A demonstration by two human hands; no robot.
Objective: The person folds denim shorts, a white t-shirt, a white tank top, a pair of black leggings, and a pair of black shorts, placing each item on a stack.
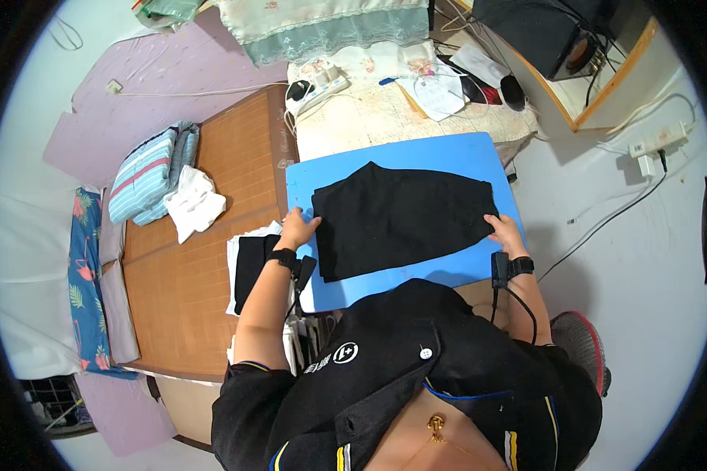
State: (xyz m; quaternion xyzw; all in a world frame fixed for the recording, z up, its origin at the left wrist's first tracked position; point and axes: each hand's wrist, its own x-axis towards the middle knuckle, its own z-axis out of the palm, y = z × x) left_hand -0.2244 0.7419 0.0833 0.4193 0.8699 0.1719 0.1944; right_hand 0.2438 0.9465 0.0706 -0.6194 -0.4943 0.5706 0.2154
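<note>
A pair of black shorts, folded in half lengthwise, lies flat on a blue tabletop. Its broad end is on my left and the narrower leg end on my right. My left hand is at the broad end, with thumb and fingers spread and the thumb tip against the cloth edge. At the leg end my right hand pinches the edge between thumb and fingers. Each wrist wears a black strap with a small device and cable.
Folded black and white clothes are stacked left of the tabletop, beside a brown bed mat. On it lie a white cloth and a striped quilt. Behind stands a cloth-covered surface with a power strip and papers.
</note>
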